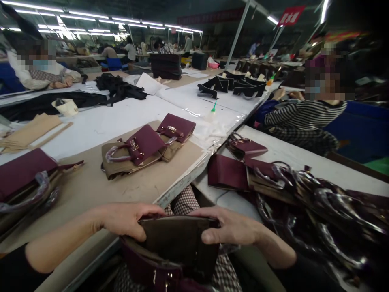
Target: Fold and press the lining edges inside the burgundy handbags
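A maroon handbag (146, 259) with gold fittings rests on my lap, its dark olive inside facing up. My left hand (130, 219) grips the bag's upper edge on the left, thumb inside and fingers over the far rim. On the right edge, my right hand (227, 227) holds the bag in the same way, its thumb against the inner wall. Beyond them, two maroon handbags (146, 142) with plastic-wrapped handles lie on brown paper. Part of another maroon handbag (24, 170) shows at the left edge.
To the right, many maroon handbags (273, 174) are heaped on a white table. Black pieces (231, 84) and a green-tipped bottle (213, 107) stand farther back. Brown sheets (33, 129) lie at left. A person in a striped top (304, 115) sits at right; another person (42, 73) sits far left.
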Tool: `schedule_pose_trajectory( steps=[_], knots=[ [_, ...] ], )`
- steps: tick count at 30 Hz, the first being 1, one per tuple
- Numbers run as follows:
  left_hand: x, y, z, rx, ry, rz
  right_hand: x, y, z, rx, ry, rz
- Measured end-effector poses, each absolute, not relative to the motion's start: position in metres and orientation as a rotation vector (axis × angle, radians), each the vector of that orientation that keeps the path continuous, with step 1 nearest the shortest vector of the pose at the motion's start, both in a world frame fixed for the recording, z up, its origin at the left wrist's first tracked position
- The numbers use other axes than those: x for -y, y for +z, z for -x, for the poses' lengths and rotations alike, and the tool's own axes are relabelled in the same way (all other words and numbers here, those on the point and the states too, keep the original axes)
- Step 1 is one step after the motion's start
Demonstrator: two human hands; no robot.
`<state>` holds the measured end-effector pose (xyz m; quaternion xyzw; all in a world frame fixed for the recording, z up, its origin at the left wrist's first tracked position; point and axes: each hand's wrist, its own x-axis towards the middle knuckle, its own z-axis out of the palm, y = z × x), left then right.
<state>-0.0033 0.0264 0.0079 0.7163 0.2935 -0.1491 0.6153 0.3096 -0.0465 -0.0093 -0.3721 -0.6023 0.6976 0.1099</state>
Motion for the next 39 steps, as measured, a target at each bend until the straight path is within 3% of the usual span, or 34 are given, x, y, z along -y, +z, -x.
schedule_pose_trajectory(
  steps=[8, 16, 39],
  knots=[
    [-0.021, 0.016, -0.006, -0.715, -0.391, -1.787, 0.037, -0.016, -0.276, 1.903, 1.889, 1.122],
    [-0.013, 0.017, -0.006, -0.747, -0.356, -1.829, 0.034, -0.006, -0.269, 2.360, 1.380, 1.189],
    [0.005, 0.013, -0.016, -0.734, -0.268, -2.170, 0.045, -0.001, -0.243, 2.659, 0.930, 1.214]
  ],
)
